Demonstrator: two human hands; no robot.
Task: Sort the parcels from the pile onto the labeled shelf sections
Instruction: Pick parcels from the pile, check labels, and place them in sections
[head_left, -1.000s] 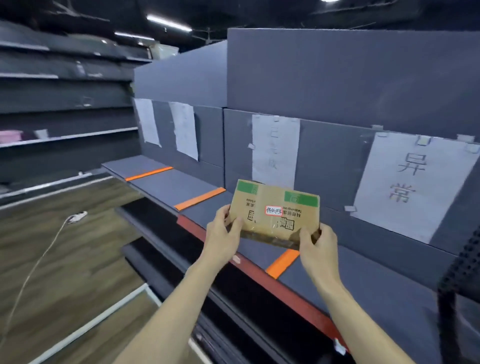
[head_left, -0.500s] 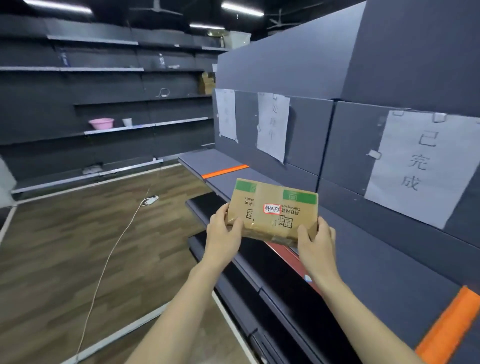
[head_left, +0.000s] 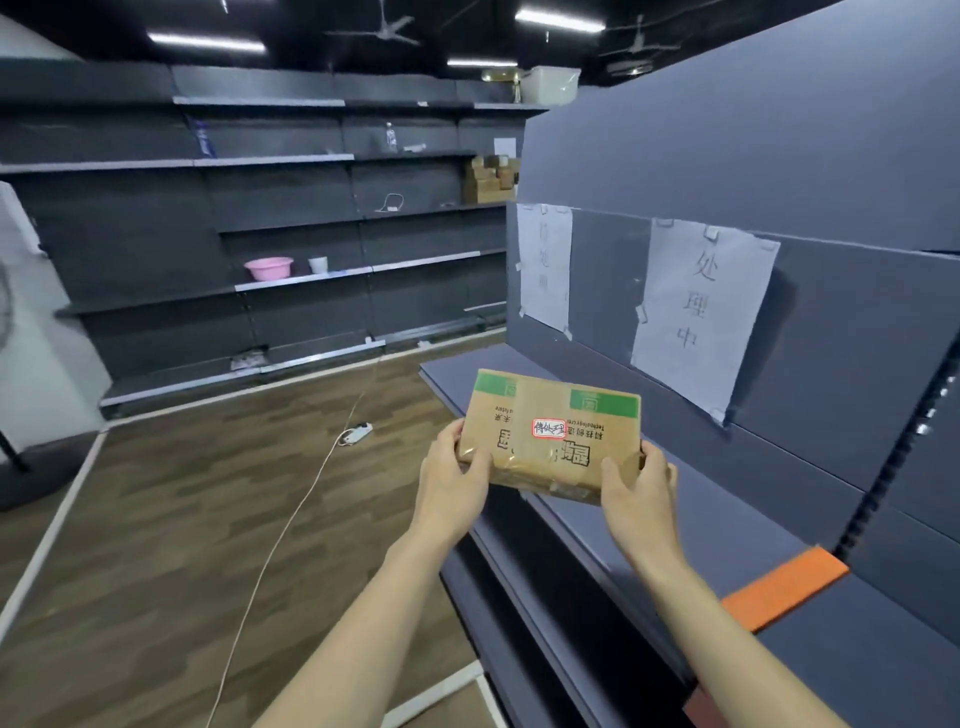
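Note:
I hold a flat brown cardboard parcel (head_left: 553, 434) with green patches and a red-bordered handwritten sticker in front of me. My left hand (head_left: 452, 480) grips its left near corner and my right hand (head_left: 636, 491) grips its right near corner. The parcel hangs above the front edge of the grey shelf (head_left: 670, 512). On the shelf's back panel hang two paper labels: a nearer paper label (head_left: 698, 306) with handwritten characters and a farther paper label (head_left: 543, 270) toward the shelf's left end. An orange divider strip (head_left: 784, 587) crosses the shelf at my right.
Wood flooring (head_left: 182, 519) stretches to the left, with a white cable and power strip (head_left: 356, 434) lying on it. Dark wall shelving (head_left: 291, 234) at the back holds a pink basin (head_left: 268, 267), a white cup and some cardboard boxes (head_left: 491, 179).
My view has swung left along the shelf: two other labels have left the frame, and the two leftmost labels now face me. Both hands hold the parcel the same way.

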